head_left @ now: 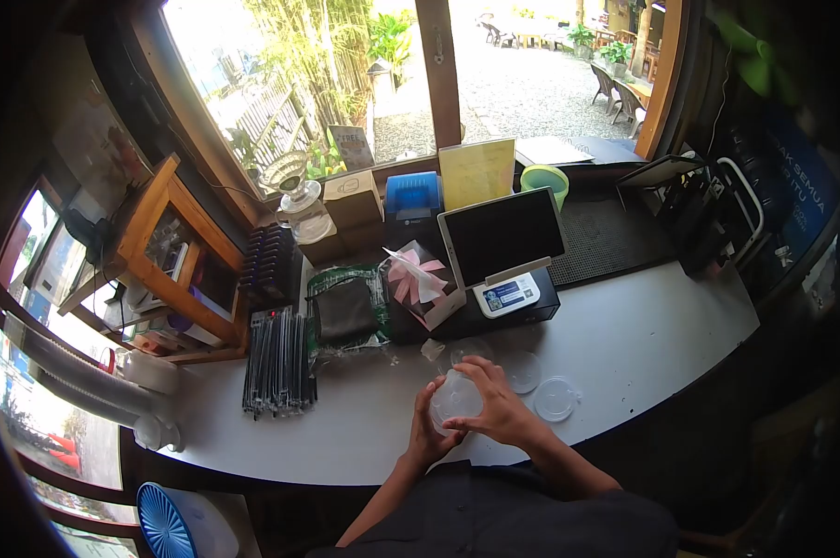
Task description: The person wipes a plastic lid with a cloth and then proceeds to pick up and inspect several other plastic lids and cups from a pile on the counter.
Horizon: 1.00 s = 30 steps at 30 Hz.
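Observation:
My left hand (427,430) and my right hand (502,406) are curled round a translucent round plastic lid (456,400), one on each side, close over the white counter's front part. Whether it is a single lid or several stacked, I cannot tell. Just right of my right hand lie two more clear plastic lids, one lid (556,399) with a small tab and another lid (523,373) behind it. Partly hidden behind my fingers is a further clear round piece (471,350). A small pale scrap (432,350) sits beyond my left fingertips.
Wrapped straws (280,365) lie in a bundle on the counter (661,325) at left, beside a dark plastic packet (347,309). Behind my hands stand a tissue box (427,288) and a tablet (502,237) on a stand. A clear tube of stacked cups (76,372) lies far left.

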### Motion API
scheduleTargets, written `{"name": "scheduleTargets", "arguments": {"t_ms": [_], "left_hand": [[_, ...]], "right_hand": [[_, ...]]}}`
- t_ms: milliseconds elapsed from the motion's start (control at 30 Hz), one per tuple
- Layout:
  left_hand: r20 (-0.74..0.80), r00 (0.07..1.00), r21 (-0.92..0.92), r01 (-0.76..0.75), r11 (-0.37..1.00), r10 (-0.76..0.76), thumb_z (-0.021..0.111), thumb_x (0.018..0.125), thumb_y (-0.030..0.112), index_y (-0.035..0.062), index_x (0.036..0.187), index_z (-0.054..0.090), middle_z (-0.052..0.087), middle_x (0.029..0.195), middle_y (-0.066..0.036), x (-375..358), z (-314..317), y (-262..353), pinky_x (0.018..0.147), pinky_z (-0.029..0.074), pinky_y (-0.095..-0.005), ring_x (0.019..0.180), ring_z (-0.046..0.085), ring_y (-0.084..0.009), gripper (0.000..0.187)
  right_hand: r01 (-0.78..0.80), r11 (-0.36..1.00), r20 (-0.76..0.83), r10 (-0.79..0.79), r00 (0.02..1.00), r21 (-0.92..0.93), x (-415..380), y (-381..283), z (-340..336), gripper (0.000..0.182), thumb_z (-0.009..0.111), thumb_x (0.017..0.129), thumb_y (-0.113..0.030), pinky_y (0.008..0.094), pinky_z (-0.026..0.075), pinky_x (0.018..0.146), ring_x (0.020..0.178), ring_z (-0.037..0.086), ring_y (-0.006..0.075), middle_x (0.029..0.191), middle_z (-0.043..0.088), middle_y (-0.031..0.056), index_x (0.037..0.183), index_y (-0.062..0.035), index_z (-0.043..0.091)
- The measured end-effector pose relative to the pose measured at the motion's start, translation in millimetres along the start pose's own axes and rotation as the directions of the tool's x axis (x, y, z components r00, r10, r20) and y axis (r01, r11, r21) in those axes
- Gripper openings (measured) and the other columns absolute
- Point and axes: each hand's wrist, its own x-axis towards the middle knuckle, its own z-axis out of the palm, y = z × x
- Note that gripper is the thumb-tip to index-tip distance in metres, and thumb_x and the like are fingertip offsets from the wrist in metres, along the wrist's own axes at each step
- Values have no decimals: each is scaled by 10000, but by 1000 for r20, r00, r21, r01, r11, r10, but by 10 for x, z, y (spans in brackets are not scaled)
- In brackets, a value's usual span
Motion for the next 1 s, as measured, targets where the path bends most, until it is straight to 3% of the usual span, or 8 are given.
{"name": "scheduleTargets", "arguments": {"t_ms": [233, 300, 433, 533, 633, 733, 833, 1000], "left_hand": [[39, 999, 37, -34, 999, 32, 863, 783, 257, 103, 1586, 152, 411, 1499, -280, 21, -35, -26, 1120, 400, -535, 1357, 474, -436, 1083], [36, 999, 13, -28, 1000, 27, 855, 790, 250, 105, 1586, 154, 405, 1503, -278, 7, -24, -34, 1122, 399, -535, 1358, 472, -438, 1071], [39, 999, 0, -32, 999, 32, 824, 840, 389, 105, 1587, 145, 395, 1509, -281, -41, 0, -89, 1121, 401, -538, 1367, 465, -442, 1049], [40, 997, -24, -65, 998, 66, 774, 860, 513, 104, 1590, 128, 390, 1511, -288, -56, 6, -161, 1117, 408, -537, 1377, 460, -445, 1057], [51, 998, -58, -40, 997, 43, 734, 860, 578, 102, 1594, 106, 384, 1512, -295, -77, -8, -162, 1111, 418, -531, 1381, 460, -446, 1077], [69, 998, -91, -5, 996, 11, 733, 860, 582, 97, 1596, 98, 378, 1515, -294, -101, -22, -178, 1112, 419, -525, 1385, 457, -443, 1087], [90, 996, -95, 39, 995, -31, 757, 844, 587, 76, 1591, 138, 370, 1523, -284, -113, -45, -144, 1124, 398, -526, 1399, 436, -440, 1096], [134, 980, -27, 151, 988, -146, 783, 832, 545, 26, 1551, 261, 375, 1523, -266, -71, -127, -21, 1156, 342, -527, 1419, 393, -436, 1029]], "right_hand": [[-27, 1000, 84, 28, 996, -15, -91, 28, -23, 902, 827, 855, -344, 456, 386, 1126, 1375, 390, 427, 1502, 358, 263, 1572, -91, 342], [-65, 992, 141, 49, 989, 109, -99, 48, -138, 860, 811, 872, -303, 443, 417, 1101, 1344, 428, 405, 1478, 379, 248, 1566, -84, 352], [-65, 981, 184, 32, 982, 180, -48, 65, -319, 802, 824, 865, -302, 410, 473, 1037, 1250, 517, 349, 1381, 451, 214, 1514, -66, 416], [-6, 1000, 58, 4, 998, 21, -43, 73, -236, 744, 855, 834, -338, 405, 479, 1013, 1169, 560, 311, 1266, 501, 185, 1407, -32, 491], [-115, 991, -34, 117, 993, 73, -50, -25, -83, 710, 880, 798, -388, 408, 487, 979, 1088, 571, 298, 1185, 516, 170, 1276, -8, 519], [-120, 992, -165, 126, 978, 51, -79, 14, 102, 714, 890, 780, -413, 404, 485, 951, 1050, 560, 296, 1145, 504, 165, 1213, -2, 497], [-131, 991, -221, 124, 967, -20, -95, -15, 178, 705, 881, 791, -420, 399, 473, 942, 1045, 545, 304, 1122, 499, 158, 1202, -14, 477], [-50, 997, -294, 63, 954, 50, -124, 21, 355, 626, 809, 864, -364, 449, 409, 1029, 1169, 508, 361, 1223, 512, 189, 1267, -20, 475]]}}
